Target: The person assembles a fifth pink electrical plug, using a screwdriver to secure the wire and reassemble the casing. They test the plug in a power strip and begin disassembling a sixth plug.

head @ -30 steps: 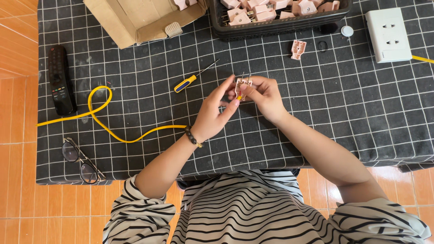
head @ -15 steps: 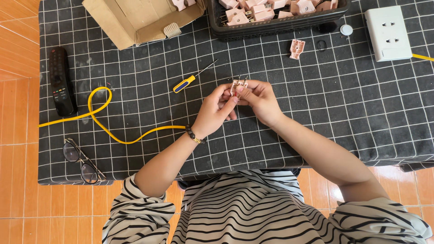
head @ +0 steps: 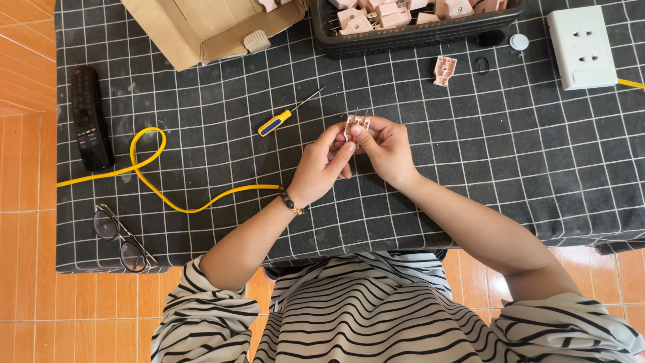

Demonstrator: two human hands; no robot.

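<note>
The small pink plug part point(head: 357, 125) (metal pins sticking up) is pinched between the fingers of the left hand point(head: 322, 165) and right hand point(head: 384, 149), just right of the yellow screwdriver point(head: 285, 115), which lies untouched, so fitting looks unfinished.

The scene is evenly and brightly lit — shadows are kept soft and short; sharp focus is held throughout, with faint glare on the floor tiles point(head: 27, 60).

Black white-gridded cloth point(head: 470, 175), yellow cable point(head: 161, 195), pink plastic part point(head: 357, 126), striped shirt point(head: 363, 316)
</note>
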